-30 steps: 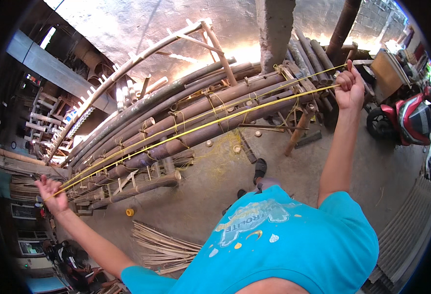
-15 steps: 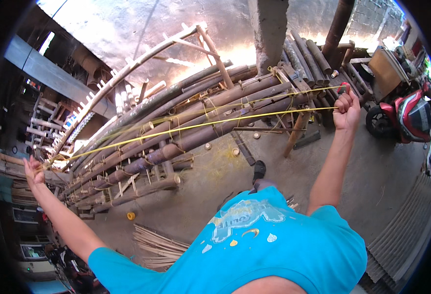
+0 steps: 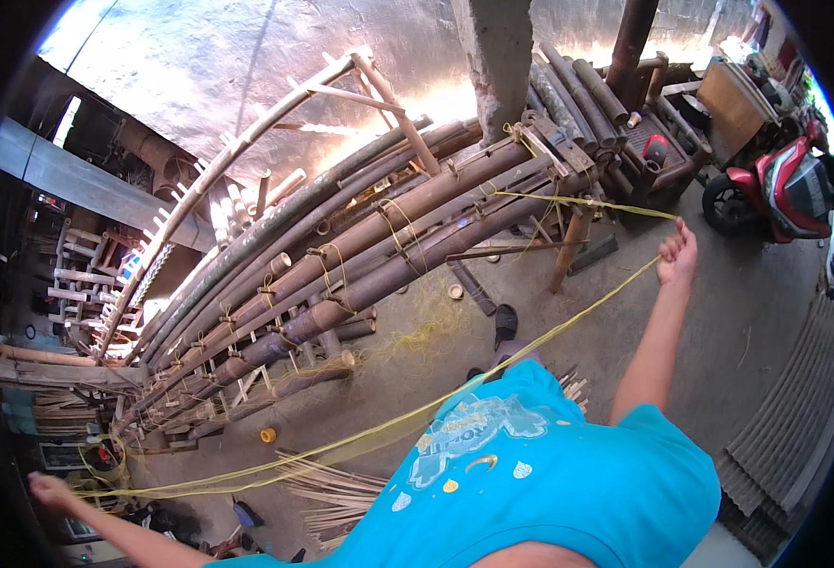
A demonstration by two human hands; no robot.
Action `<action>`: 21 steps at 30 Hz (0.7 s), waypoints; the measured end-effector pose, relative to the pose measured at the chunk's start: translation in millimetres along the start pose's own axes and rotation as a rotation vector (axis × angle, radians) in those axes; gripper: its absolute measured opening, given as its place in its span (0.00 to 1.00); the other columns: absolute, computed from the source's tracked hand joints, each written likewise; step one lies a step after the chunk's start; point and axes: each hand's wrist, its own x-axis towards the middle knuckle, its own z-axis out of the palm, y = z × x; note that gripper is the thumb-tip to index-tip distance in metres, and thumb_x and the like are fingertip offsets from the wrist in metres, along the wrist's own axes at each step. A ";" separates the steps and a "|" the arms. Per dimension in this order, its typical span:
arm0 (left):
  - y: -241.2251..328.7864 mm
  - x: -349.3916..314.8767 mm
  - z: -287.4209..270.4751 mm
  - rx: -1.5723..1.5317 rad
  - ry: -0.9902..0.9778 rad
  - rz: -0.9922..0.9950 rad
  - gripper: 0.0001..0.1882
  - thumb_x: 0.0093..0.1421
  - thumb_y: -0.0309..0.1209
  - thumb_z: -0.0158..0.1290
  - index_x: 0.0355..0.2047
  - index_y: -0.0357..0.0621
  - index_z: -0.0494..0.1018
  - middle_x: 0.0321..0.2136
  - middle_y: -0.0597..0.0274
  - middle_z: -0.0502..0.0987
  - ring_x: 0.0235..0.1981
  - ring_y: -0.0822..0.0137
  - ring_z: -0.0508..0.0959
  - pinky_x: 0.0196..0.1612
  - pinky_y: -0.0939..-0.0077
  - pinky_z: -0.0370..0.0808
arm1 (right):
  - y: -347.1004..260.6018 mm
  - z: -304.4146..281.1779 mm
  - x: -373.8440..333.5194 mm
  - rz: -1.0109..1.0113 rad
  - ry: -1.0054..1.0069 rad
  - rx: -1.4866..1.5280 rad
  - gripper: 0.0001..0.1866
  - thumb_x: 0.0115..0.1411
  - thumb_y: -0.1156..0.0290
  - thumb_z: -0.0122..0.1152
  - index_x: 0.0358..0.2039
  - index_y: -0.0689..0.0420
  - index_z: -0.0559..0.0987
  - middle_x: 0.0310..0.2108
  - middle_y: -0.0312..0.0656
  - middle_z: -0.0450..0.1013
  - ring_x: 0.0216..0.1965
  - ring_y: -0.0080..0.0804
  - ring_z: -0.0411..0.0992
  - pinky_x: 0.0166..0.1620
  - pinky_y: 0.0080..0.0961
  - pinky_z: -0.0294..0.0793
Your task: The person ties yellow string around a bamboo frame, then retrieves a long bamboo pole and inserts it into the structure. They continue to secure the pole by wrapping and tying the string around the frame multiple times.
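My right hand (image 3: 679,254) is raised at the right, its fingers closed on yellow twine (image 3: 568,325). From it one length runs down in front of my blue shirt toward my left hand (image 3: 50,490), low at the far left. That hand is closed, a little blurred, with the strands trailing from it. A second length goes from my right hand leftward to the end of the bamboo poles (image 3: 474,175). These long brown poles lie side by side across the frame, with yellow twine looped and knotted around them in several places.
A curved bamboo frame (image 3: 237,142) rises behind the poles. A concrete post (image 3: 494,66) stands at the back, a red motorcycle (image 3: 784,194) at the right. Thin bamboo strips (image 3: 336,502) and a yellow roll (image 3: 268,435) lie on the floor. Corrugated sheets (image 3: 786,398) lean at the right.
My left hand has dropped lower and nearer to me. The twine, stretched over the poles before, now slants down across my shirt. My right hand has come down slightly.
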 end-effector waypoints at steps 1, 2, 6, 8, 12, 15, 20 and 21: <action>-16.3 -46.9 5.5 0.017 -0.210 0.239 0.08 0.64 0.26 0.47 0.35 0.37 0.76 0.32 0.50 0.79 0.35 0.53 0.79 0.42 0.62 0.77 | 17.0 -21.3 6.6 -0.003 0.090 -0.098 0.12 0.64 0.66 0.53 0.43 0.59 0.77 0.16 0.25 0.49 0.14 0.14 0.47 0.17 0.18 0.48; -3.1 -117.0 18.2 0.074 -0.610 0.267 0.08 0.64 0.28 0.48 0.36 0.40 0.76 0.35 0.50 0.79 0.38 0.53 0.79 0.42 0.63 0.76 | 30.1 -41.1 8.1 -0.025 0.183 -0.205 0.12 0.63 0.66 0.54 0.43 0.58 0.77 0.16 0.26 0.49 0.14 0.14 0.48 0.17 0.18 0.48; 332.9 -347.6 -22.2 0.065 -2.230 0.094 0.44 0.48 0.47 0.66 0.63 0.46 0.62 0.60 0.46 0.67 0.59 0.53 0.70 0.60 0.57 0.68 | 58.5 -173.7 24.6 0.051 0.308 -1.066 0.10 0.62 0.65 0.54 0.39 0.56 0.78 0.19 0.30 0.63 0.13 0.16 0.58 0.13 0.18 0.52; 410.4 -480.3 -4.9 -0.436 -2.378 0.175 0.52 0.45 0.51 0.68 0.66 0.42 0.58 0.64 0.44 0.62 0.65 0.52 0.62 0.65 0.60 0.63 | 72.1 -224.1 44.6 0.230 0.170 -1.454 0.14 0.60 0.63 0.55 0.42 0.57 0.79 0.32 0.41 0.77 0.24 0.31 0.75 0.23 0.27 0.72; 660.3 -434.1 -51.6 -1.232 -1.835 0.165 0.21 0.62 0.39 0.55 0.50 0.36 0.74 0.43 0.44 0.79 0.43 0.50 0.80 0.47 0.62 0.74 | 122.7 -66.3 -22.2 -0.183 -0.126 -1.835 0.24 0.60 0.59 0.57 0.52 0.60 0.76 0.53 0.54 0.73 0.56 0.49 0.70 0.57 0.37 0.69; 795.4 -382.4 -49.0 -1.557 -1.432 0.103 0.18 0.64 0.35 0.52 0.51 0.37 0.72 0.45 0.42 0.76 0.47 0.46 0.76 0.50 0.61 0.72 | 156.6 29.8 -35.2 -0.453 -0.329 -1.520 0.20 0.60 0.60 0.56 0.48 0.60 0.78 0.47 0.54 0.75 0.50 0.50 0.72 0.54 0.40 0.70; 911.0 -390.8 0.0 -1.369 -1.128 0.348 0.22 0.63 0.37 0.52 0.56 0.43 0.69 0.49 0.46 0.73 0.53 0.47 0.71 0.58 0.52 0.63 | 221.1 119.6 -28.5 -0.798 -0.617 -1.578 0.18 0.60 0.60 0.58 0.43 0.59 0.79 0.45 0.49 0.74 0.48 0.48 0.71 0.51 0.42 0.69; 919.0 -393.7 6.2 -1.289 -1.212 0.394 0.22 0.63 0.37 0.52 0.56 0.44 0.69 0.48 0.48 0.74 0.52 0.47 0.71 0.57 0.50 0.62 | 233.1 128.0 -29.9 -0.858 -0.633 -1.663 0.17 0.59 0.59 0.59 0.42 0.58 0.79 0.44 0.48 0.73 0.47 0.47 0.70 0.50 0.43 0.69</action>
